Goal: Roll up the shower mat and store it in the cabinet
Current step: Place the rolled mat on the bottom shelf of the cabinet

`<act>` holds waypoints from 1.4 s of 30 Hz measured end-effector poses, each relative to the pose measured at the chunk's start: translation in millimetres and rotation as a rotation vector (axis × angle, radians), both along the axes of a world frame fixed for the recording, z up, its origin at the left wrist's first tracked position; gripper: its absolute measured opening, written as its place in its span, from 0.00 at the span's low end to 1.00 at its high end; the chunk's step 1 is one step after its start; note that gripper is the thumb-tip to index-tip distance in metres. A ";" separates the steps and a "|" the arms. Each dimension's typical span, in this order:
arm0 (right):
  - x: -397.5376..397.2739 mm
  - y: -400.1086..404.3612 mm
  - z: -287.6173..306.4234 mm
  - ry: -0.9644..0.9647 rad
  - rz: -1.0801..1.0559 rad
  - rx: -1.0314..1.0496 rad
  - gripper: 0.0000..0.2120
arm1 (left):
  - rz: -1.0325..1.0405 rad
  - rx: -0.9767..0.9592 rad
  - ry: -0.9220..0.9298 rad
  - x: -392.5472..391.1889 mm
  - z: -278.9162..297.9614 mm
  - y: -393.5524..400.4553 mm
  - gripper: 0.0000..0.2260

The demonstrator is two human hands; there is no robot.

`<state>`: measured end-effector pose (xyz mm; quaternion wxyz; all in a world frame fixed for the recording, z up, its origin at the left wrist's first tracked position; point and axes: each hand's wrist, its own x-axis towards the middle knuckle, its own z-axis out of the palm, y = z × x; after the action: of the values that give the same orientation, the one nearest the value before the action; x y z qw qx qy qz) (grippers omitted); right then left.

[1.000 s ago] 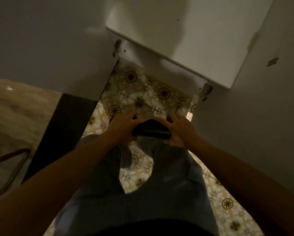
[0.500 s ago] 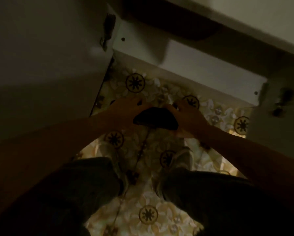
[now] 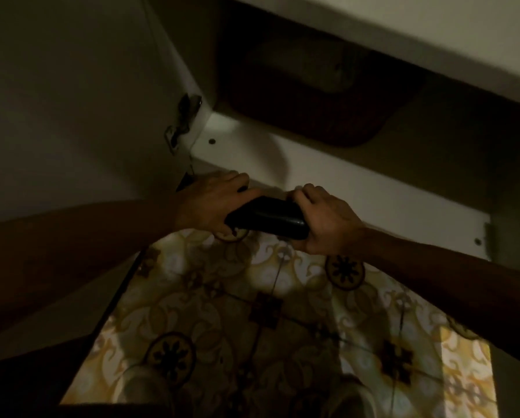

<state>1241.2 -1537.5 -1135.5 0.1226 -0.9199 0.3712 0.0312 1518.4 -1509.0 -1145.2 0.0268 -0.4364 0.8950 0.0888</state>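
The rolled-up shower mat [image 3: 267,217] is a short dark cylinder held level between both hands. My left hand [image 3: 210,203] grips its left end and my right hand [image 3: 325,221] grips its right end. The roll hangs just in front of the white bottom edge of the open cabinet [image 3: 373,203]. Inside the dim cabinet lies a dark rounded basin-like shape [image 3: 307,116] with a paler bundle in it.
The cabinet's left door [image 3: 72,101] stands open with its hinge [image 3: 183,122] showing. A white panel [image 3: 403,25] overhangs the cabinet. Patterned yellow floor tiles [image 3: 267,312] lie below. The scene is very dark.
The view has dropped lower and closer to the cabinet. Both hands carried the rolled mat forward from above my knees to the cabinet's bottom edge. My legs have left the view.
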 end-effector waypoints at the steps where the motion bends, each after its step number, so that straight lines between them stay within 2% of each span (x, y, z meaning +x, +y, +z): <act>1: -0.8 -6.2 3.8 -0.007 -0.009 -0.015 0.35 | -0.015 -0.023 -0.013 0.1 6.0 -9.4 0.41; 5: -3.8 -30.2 20.9 -0.008 -0.036 -0.066 0.33 | -0.009 -0.048 -0.027 -3.8 24.2 -41.5 0.36; 10: -2.2 -56.8 26.8 -0.019 -0.020 -0.057 0.32 | 0.033 -0.111 -0.203 -6.9 32.9 -59.9 0.39; 21: 20.9 -89.4 15.2 -0.056 -0.097 0.143 0.37 | 0.098 -0.001 -0.123 12.1 42.5 -82.5 0.33; 25: 21.9 -101.0 10.3 -0.053 -0.094 0.177 0.41 | 0.107 -0.057 -0.159 12.7 34.0 -84.9 0.34; 28: 21.8 -108.3 14.5 -0.008 -0.036 0.047 0.36 | 0.121 -0.181 -0.261 10.5 30.6 -84.5 0.37; 31: 20.3 -104.3 16.2 0.006 -0.004 -0.037 0.34 | 0.126 -0.224 -0.309 4.0 25.5 -81.1 0.39; 37: 12.6 -86.7 15.5 -0.020 -0.019 -0.218 0.32 | 0.184 -0.261 -0.329 -5.6 22.8 -79.9 0.33; 42: -0.5 -78.8 17.6 0.127 0.048 -0.367 0.36 | 0.234 -0.288 -0.336 -13.1 20.7 -73.6 0.31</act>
<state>1240.7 -1616.4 -1118.0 -0.0717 -0.9316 0.3556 0.0239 1505.3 -1582.5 -1124.5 0.1023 -0.5449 0.8248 -0.1112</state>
